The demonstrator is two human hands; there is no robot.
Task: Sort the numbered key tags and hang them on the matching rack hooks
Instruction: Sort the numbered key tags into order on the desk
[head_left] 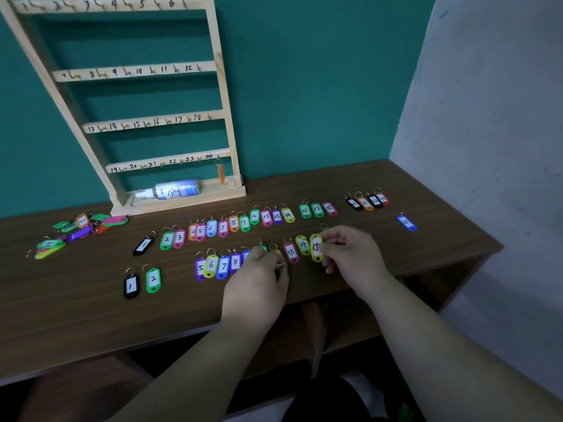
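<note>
Two hands sort numbered key tags on a brown desk.
Toward the front edge, the right hand pinches yellow tag 15. The left hand curls over the same row, its grip unclear. Farther back lies another row. At the back edge, the rack holds one orange tag.

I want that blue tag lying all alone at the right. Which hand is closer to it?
The right. The right hand, pinching the yellow 15 tag, sits just left of the blue tag; the left hand is farther left again.
</note>
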